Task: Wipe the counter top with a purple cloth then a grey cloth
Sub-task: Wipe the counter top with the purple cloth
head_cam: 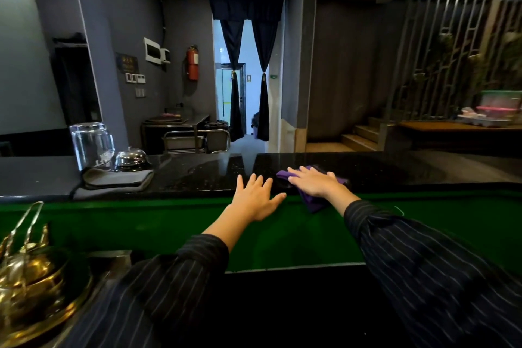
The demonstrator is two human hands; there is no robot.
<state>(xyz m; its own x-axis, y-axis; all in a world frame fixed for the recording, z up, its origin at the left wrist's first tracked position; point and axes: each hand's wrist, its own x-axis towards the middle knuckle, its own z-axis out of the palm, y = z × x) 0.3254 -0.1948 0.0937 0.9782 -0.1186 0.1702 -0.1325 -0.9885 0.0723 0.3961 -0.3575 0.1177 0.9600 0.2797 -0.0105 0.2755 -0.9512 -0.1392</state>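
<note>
A black speckled counter top runs across the middle of the head view. My right hand lies flat with straight fingers on a purple cloth, pressing it to the counter near its front edge; part of the cloth hangs over the edge. To its left, my left hand rests open on the counter's front edge, fingers spread, holding nothing. A folded grey cloth lies on the counter at the left, away from both hands.
An upturned glass jar and a chrome service bell stand behind the grey cloth. A green panel drops below the counter edge. Brass ware with tongs sits at lower left. Beyond the counter are a doorway, stairs and a trolley.
</note>
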